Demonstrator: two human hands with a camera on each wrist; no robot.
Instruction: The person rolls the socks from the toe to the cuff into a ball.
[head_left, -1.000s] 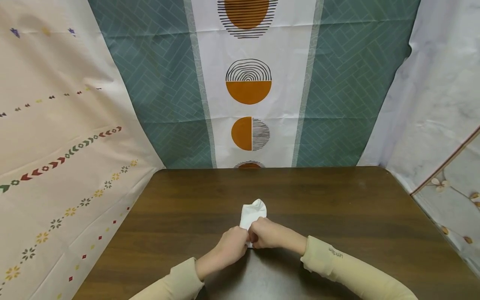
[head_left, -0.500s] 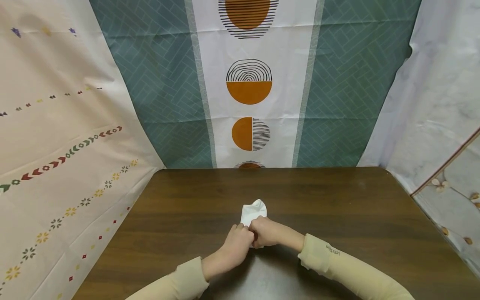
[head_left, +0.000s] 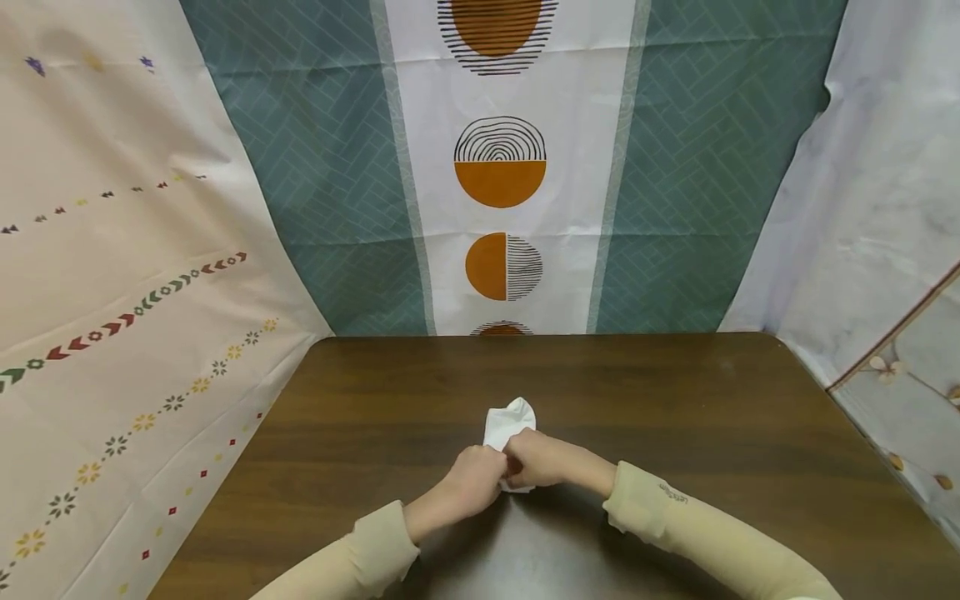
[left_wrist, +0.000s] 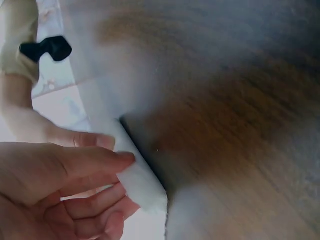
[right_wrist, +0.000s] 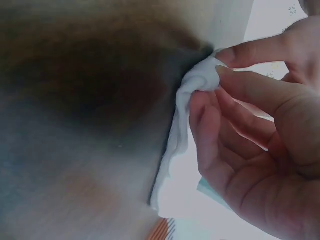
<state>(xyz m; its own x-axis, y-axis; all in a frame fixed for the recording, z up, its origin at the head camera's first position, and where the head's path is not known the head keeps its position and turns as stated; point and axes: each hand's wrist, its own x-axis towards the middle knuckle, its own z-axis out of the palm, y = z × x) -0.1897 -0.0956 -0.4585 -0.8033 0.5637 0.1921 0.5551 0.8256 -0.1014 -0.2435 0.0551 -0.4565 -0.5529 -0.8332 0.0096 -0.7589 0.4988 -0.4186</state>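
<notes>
Both hands meet at the white sock's (head_left: 508, 422) near end: left hand (head_left: 472, 477) and right hand (head_left: 534, 461) pinch it, the sock reaching toward twelve o'clock on the table (head_left: 675, 417).

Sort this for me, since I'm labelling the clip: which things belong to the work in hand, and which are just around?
In the work:
white sock, on the table, near end in both hands
left hand, pinching the sock
right hand, pinching the sock

Just around:
dark wooden table
patterned cloth backdrop behind
floral sheet at the left
pale sheet at the right
</notes>
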